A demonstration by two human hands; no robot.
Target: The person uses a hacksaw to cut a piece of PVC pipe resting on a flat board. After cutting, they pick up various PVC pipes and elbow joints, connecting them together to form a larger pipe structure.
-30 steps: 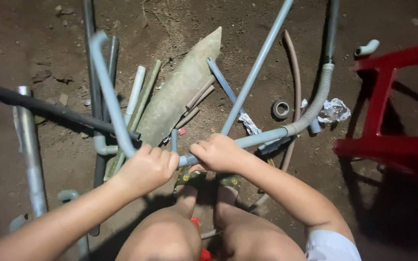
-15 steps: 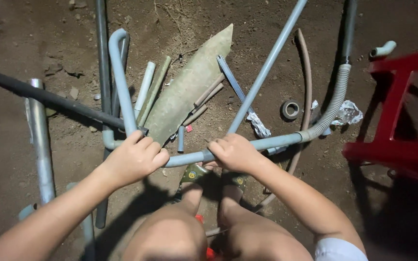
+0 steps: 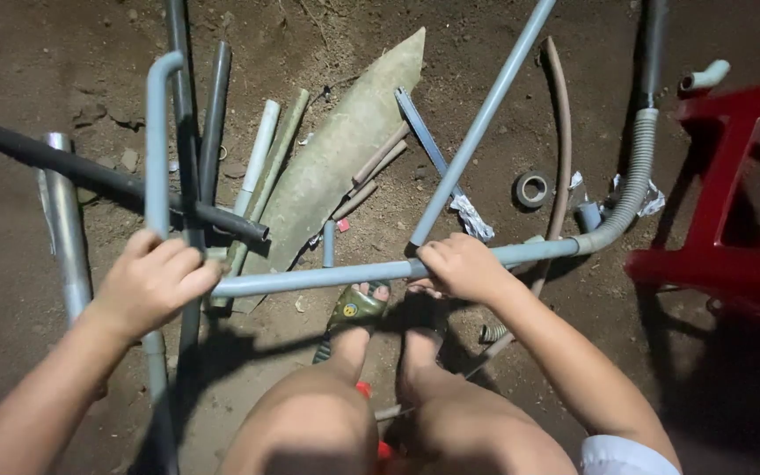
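Seen from above, a person crouches on bare dirt ground (image 3: 37,62), knees and feet at the bottom of the view. Left hand (image 3: 153,283) is closed in a fist around a grey-blue pipe (image 3: 310,279) near its bend, where one leg runs upright past the hand to a curved top and the other leg runs level to the right. Right hand (image 3: 461,266) is wrapped shut over the same level run, further right, just above the sandalled foot (image 3: 355,308). Beyond the right hand the pipe meets a grey corrugated hose (image 3: 633,180) that climbs toward the top edge. A second long blue pipe (image 3: 484,119) slants up from just beside the right hand. A black pipe (image 3: 107,180) crosses behind the upright leg. On the ground: a flat greenish slab (image 3: 336,163), a metal tube (image 3: 65,233) at left, a tape roll (image 3: 531,188), a brown curved hose (image 3: 561,132). A red plastic stool (image 3: 732,193) stands at right
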